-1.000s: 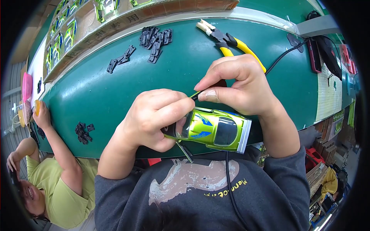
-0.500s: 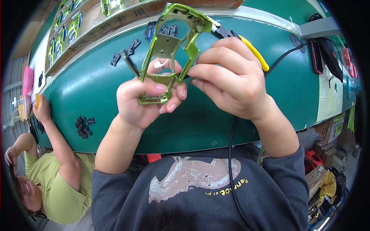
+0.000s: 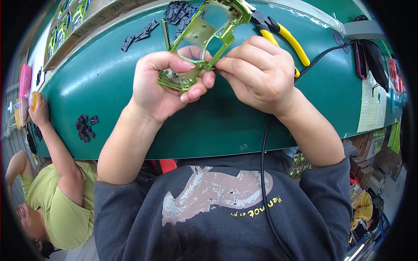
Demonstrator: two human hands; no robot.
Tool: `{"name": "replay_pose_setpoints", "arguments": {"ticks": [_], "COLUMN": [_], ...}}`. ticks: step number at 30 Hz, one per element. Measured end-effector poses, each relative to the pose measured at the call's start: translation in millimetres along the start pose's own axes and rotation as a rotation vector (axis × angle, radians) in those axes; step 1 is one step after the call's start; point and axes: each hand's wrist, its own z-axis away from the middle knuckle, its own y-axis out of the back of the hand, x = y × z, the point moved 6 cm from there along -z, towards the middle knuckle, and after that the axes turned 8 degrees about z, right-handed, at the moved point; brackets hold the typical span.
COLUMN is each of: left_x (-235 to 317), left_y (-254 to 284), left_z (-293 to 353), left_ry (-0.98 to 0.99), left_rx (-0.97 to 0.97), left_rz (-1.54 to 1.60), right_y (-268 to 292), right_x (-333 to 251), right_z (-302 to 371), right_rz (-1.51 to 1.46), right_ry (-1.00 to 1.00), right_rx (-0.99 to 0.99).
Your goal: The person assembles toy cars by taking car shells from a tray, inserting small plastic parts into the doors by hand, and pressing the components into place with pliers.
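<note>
A glossy green plastic frame (image 3: pixel 201 32) with large openings is tilted up in front of me. My left hand (image 3: pixel 150 87) is closed around its lower end, with the thumb inside and the fingers round the other side. My right hand (image 3: pixel 265 78) is closed in a pinch against the frame's right edge, beside the left fingertips. A thin dark bit shows at that pinch, too small to name. Beyond my right hand lie pliers (image 3: pixel 297 45) with yellow handles, partly covered by the hand.
Small black plastic parts lie in groups on the green table (image 3: pixel 209 135): one pile (image 3: pixel 85 128) at left, more (image 3: pixel 176 12) behind the frame. A cardboard box (image 3: pixel 93 24) holds similar frames. A black cable (image 3: pixel 262 161) hangs over my front. At left sits a co-worker (image 3: pixel 72 191).
The frame and both hands stand slightly higher in the view, and the frame's upper end has swung to the right. More of the pliers shows. Both hands keep their grip.
</note>
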Motion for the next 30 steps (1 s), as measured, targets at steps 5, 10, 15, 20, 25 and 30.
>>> {"name": "replay_pose_setpoints", "arguments": {"ticks": [5, 10, 15, 20, 25, 30], "left_x": [1.9, 8.6, 12.8, 14.9, 28.5, 29.2], "left_y": [0.4, -1.5, -3.4, -4.7, -11.2, -46.4], "left_z": [1.2, 3.6, 4.9, 4.9, 11.7, 33.2], "left_ry": [-0.024, -0.048, -0.049, -0.064, -0.335, -1.09], "left_rx": [0.024, -0.024, -0.058, -0.114, 0.008, -0.157], "left_rz": [-0.032, 0.049, 0.077, 0.046, -0.452, -1.434], "right_y": [-3.4, 5.6, -0.9, -7.1, 19.2, 1.6], "right_x": [3.4, 28.8, 54.2, 57.7, 76.3, 68.5], "right_z": [0.1, -7.2, 11.7, 13.9, 7.5, 16.3], "right_rz": [-0.042, -0.311, -0.612, -0.721, -0.28, -0.866], "right_ry": [-0.042, -0.382, -0.787, -0.969, -0.792, -0.964], "right_rx": [-0.028, -0.106, -0.191, -0.254, -0.181, -0.213]}}
